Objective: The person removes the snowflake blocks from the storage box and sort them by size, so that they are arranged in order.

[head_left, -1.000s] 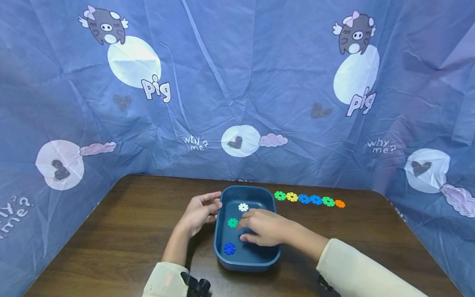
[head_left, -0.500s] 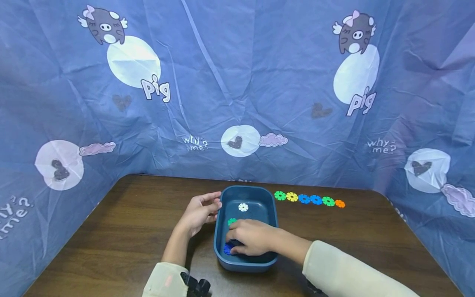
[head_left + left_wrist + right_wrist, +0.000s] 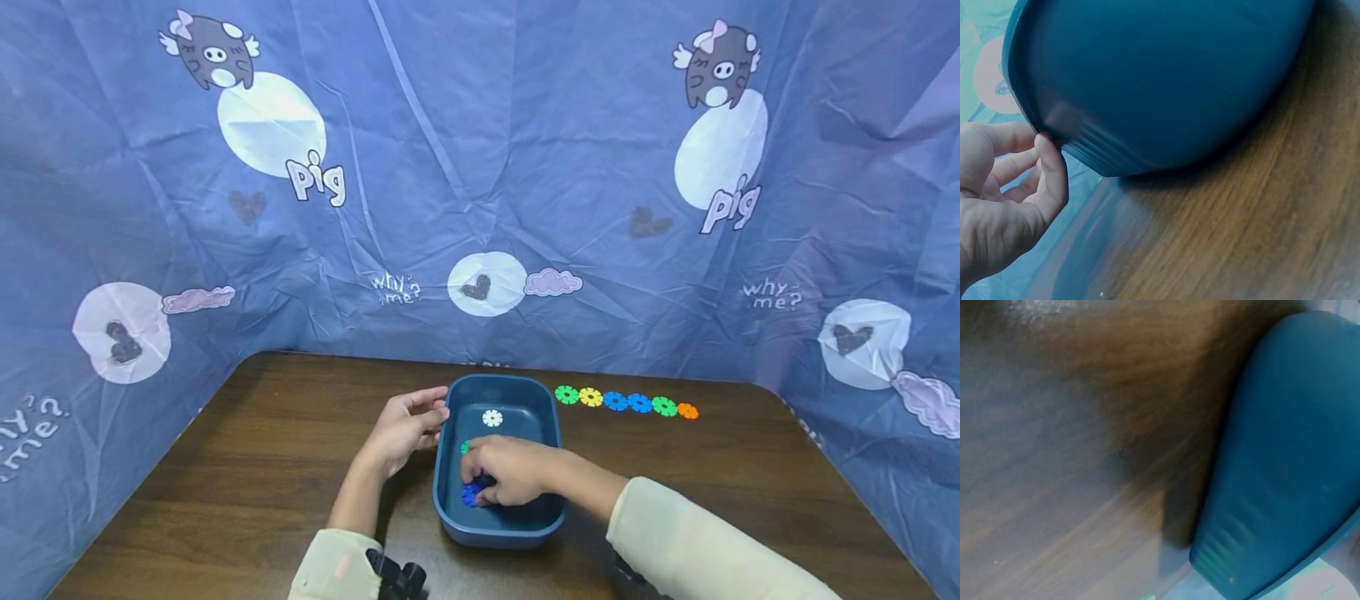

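Observation:
A dark blue plastic tub (image 3: 498, 533) stands on the table. My left hand (image 3: 401, 433) is at its left side, thumb and forefinger pinching the rim in the left wrist view. My right hand (image 3: 513, 471) reaches down inside the tub and pinches a dark blue notched snowflake disc (image 3: 470, 497) between thumb and fingers. Just beyond those fingers a green snowflake disc (image 3: 464, 447) is partly covered. Towards the far end of the tub lies a white snowflake disc (image 3: 492, 418). The right wrist view shows mostly the tub's outer wall (image 3: 1285, 444).
To the right of the tub, a row of several snowflake discs lies edge to edge on the wooden table (image 3: 300, 433), from a green disc (image 3: 567, 395) to an orange disc (image 3: 687, 411). A blue printed curtain (image 3: 480, 167) hangs behind the table.
My right hand has moved towards the near left of the tub and taken hold of the dark blue disc, which has shifted slightly right and away from me. The left hand stays put.

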The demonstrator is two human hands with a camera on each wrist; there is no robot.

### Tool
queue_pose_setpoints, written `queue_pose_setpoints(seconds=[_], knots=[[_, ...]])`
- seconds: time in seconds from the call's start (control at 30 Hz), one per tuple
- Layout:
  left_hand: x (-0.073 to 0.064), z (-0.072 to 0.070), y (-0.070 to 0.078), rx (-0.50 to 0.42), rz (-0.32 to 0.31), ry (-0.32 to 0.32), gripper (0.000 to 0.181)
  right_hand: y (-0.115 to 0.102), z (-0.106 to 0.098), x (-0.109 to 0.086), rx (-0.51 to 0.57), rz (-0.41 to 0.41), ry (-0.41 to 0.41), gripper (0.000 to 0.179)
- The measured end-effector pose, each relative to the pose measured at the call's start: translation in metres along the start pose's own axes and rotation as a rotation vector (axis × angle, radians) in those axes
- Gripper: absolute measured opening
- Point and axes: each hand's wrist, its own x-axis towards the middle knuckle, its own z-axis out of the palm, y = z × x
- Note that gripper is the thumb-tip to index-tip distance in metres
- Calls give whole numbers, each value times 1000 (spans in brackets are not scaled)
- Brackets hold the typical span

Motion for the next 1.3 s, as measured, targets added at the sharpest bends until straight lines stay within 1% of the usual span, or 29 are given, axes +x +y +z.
queue_pose_setpoints(seconds=[0.07,0.27,0.47,0.57,0.67,0.83,1.07,1.3], knots=[[1,0,-1,-4,2,-2,42,1,-1,0,37,9,3,13],[3,-1,-3,-21,10,-3,42,3,-1,0,151,15,29,19],[4,-1,-4,-6,16,-1,41,6,0,-3,241,18,76,20],[4,-1,-4,-1,15,-1,41,8,-2,-5,308,44,86,20],[4,0,-3,-3,11,0,41,9,-5,-7,352,70,87,20],[3,0,-1,0,7,-3,41,10,-15,-10,359,79,115,17],[3,0,-2,14,11,1,41,15,-33,-21,346,76,194,19],[4,-1,-4,5,11,11,41,27,-57,-41,325,156,295,18]])
